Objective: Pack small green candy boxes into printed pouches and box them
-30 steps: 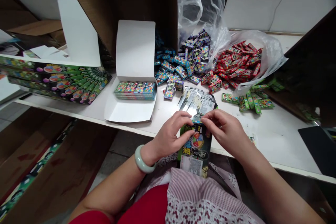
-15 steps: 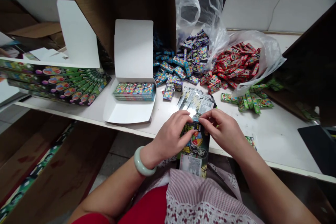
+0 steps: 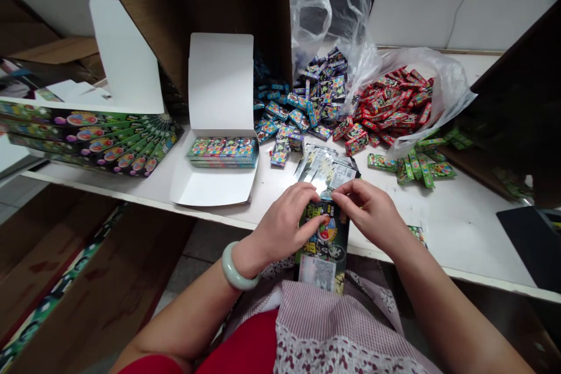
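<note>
A black printed packet (image 3: 326,245) with colourful pictures hangs over the table's front edge, above my lap. My left hand (image 3: 291,222) is closed on its left side near the upper end, the thumb lying across its face. With thumb and fingertips pinched, my right hand (image 3: 366,207) holds the packet's upper right corner. Just beyond my fingers lies a fanned stack of similar packets (image 3: 324,166), shiny side showing. An open white box (image 3: 214,184) to the left holds rows of small colourful boxes (image 3: 223,151).
Small purple and blue boxes (image 3: 322,90) spill from a clear bag (image 3: 368,58). Red boxes (image 3: 394,105) fill another bag, with green boxes (image 3: 421,169) beside it. Large cartons (image 3: 236,0) stand behind. Printed display boxes (image 3: 109,140) sit at left on the white table (image 3: 473,239).
The view has shifted slightly. Both hands remain at the upper end of the black packet, in nearly the same pose.
</note>
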A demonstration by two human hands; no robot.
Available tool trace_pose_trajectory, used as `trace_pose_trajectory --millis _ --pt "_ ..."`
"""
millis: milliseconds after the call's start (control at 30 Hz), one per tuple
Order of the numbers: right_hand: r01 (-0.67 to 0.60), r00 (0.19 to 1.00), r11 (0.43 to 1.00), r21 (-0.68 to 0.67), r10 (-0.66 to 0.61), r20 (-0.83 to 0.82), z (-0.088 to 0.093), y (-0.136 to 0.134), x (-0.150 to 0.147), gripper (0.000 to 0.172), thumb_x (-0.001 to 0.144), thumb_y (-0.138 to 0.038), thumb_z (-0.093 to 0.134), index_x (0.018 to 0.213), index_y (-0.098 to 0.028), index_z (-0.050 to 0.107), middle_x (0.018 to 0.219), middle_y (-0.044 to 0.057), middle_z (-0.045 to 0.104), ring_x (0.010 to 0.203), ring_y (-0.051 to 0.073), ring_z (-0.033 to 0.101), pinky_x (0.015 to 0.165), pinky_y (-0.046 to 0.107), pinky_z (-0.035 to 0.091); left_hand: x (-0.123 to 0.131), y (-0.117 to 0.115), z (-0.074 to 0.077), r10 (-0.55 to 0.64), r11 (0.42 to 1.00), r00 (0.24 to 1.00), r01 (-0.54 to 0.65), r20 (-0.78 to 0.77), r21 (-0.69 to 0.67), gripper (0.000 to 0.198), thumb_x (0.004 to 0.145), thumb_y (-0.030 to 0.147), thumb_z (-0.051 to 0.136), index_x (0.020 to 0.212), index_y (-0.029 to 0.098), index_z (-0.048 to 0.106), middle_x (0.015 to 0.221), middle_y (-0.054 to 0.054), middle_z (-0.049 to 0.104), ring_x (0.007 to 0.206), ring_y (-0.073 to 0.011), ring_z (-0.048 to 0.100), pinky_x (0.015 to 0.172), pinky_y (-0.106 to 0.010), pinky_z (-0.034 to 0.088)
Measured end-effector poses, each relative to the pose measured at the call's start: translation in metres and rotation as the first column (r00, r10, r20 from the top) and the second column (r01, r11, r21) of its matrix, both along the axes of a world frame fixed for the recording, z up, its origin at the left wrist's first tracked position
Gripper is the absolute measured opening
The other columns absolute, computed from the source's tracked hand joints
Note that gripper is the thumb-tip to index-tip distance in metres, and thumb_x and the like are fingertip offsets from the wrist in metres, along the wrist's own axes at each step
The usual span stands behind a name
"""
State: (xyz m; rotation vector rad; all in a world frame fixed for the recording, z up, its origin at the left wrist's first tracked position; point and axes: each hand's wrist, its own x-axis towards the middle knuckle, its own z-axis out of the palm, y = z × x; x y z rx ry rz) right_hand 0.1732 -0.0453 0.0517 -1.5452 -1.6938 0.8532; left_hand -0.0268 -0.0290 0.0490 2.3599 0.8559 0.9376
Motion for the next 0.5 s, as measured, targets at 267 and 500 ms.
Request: trace_pose_trajectory --millis 267,500 --pt "-0.013 0.99 0.998 -0.066 0.004 -0.143 0.003 0.001 -0.001 0.021 0.086 -0.04 0.06 0.084 -0.019 0.062 0.076 0.003 0.064 0.063 0.014 0.058 0.057 0.027 0.047 0.002 0.002 0.007 -0.025 0.99 0.999 0.031 0.046 -0.137 0.024 0.081 0.015 0.063 0.097 0.02 0.045 0.107 -0.01 0.054 0.103 -0.0233 0.053 0.089 -0.041 0.047" --pt "-0.117 0.928 0.971 -0.206 0.033 -0.371 0.01 0.009 -0.001 0.022 0.078 -0.039 0.066 0.079 -0.018 0.058 0.071 -0.001 0.059 0.059 0.01 0.053 0.055 0.025 0.043 0.014 -0.001 0.001 0.016 0.944 0.969 0.067 0.247 -0.323 0.028 0.076 0.008 0.061 0.088 0.022 0.039 0.114 -0.009 0.05 0.111 -0.022 0.051 0.098 -0.043 0.042"
